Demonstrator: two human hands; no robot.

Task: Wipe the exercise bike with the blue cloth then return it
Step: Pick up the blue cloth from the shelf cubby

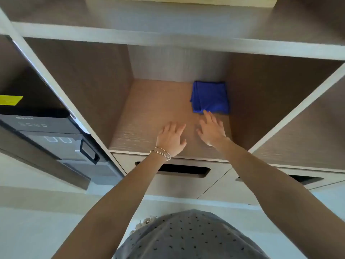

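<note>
Right hand (pixel 211 131), fingers spread, tips at the blue cloth (pixel 210 97), contact unclear; left hand (pixel 170 139) spread, empty.

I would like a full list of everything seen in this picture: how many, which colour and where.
shelf compartment: one in the middle, brown inside, pale edges; others around it
blue cloth: one, blue, folded, back right corner of that compartment
drawers: two, pale, below the compartment, each with a dark slot
black appliance: one, black and grey, compartment at the left
yellow label: one, yellow, far left, above the appliance
bracelets: thin, metallic, left wrist; count unclear
grey dotted garment: one, grey, bottom edge
left hand: one, open, fingers spread over the shelf floor
right hand: one, open, fingertips at the cloth's near edge
</note>
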